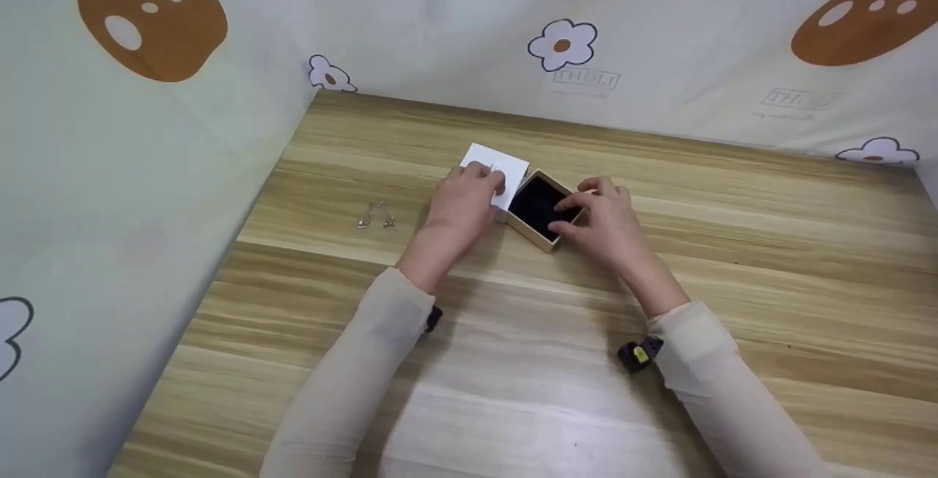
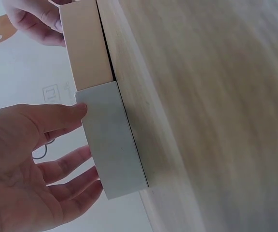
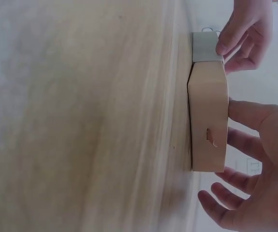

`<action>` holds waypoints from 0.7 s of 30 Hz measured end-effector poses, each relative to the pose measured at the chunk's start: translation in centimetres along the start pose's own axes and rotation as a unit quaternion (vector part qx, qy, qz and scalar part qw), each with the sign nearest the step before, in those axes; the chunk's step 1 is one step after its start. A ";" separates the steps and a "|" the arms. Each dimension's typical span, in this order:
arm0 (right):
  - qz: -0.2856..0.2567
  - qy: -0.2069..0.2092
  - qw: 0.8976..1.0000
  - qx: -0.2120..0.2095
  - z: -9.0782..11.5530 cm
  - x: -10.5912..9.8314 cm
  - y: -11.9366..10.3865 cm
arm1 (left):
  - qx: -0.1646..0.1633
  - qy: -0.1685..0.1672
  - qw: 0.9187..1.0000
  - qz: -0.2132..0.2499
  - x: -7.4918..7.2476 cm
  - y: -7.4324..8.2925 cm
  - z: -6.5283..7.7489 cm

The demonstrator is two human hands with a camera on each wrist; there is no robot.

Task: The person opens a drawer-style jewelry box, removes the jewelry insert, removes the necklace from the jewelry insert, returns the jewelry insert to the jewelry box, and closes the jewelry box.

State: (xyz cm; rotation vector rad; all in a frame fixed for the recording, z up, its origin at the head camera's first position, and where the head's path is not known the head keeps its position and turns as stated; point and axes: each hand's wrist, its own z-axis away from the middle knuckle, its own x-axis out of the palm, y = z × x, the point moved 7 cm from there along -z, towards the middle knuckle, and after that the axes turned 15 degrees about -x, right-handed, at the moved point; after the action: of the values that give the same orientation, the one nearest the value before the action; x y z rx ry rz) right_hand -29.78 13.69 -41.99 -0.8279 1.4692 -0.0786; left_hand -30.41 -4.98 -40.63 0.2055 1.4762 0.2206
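A white box lid [image 1: 506,164] lies on the table, its plain side [image 2: 111,140] facing the left wrist view. My left hand [image 1: 462,199] rests over the lid, fingers bent, with thumb and fingertips right at its top surface. Against the lid's right side stands a tan box [image 1: 529,232] without its cover, showing a black insert [image 1: 538,203] inside. My right hand [image 1: 604,225] reaches over the box's right corner; thumb and index finger are apart above the black insert. The right wrist view shows relaxed, spread fingers [image 3: 245,142] along the box's top edge.
Left of the lid, a small pair of dangling earrings [image 1: 376,215] lies on the wooden table [image 1: 293,302]. A printed cloth [image 1: 454,38] with flowers and orange fruit hangs behind and along the left side. A small black camera [image 1: 637,355] sits on the right wrist.
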 end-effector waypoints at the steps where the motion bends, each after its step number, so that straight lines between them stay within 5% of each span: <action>1: 0.006 0.003 1.000 -0.006 0.0 0.0 -0.2 | -0.001 -0.001 1.000 -0.001 0.0 0.0 0.0; 6: 0.019 0.014 0.997 -0.070 -0.2 0.1 -1.6 | -0.004 -0.004 1.000 -0.003 0.1 0.2 -0.1; 11: 0.015 -0.034 0.991 -0.129 -0.4 1.3 -2.6 | -0.003 -0.008 1.000 -0.007 0.1 0.5 -0.1; 21: 0.050 -0.101 0.982 -0.154 -0.3 2.2 -3.3 | 0.001 -0.007 0.999 -0.032 0.0 0.2 -0.1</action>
State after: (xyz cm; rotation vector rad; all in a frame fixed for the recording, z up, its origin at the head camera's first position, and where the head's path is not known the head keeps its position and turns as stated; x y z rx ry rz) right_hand -28.25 10.03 -42.01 -0.9787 1.3450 0.3088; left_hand -30.56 -4.74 -40.62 0.1605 1.4661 0.1656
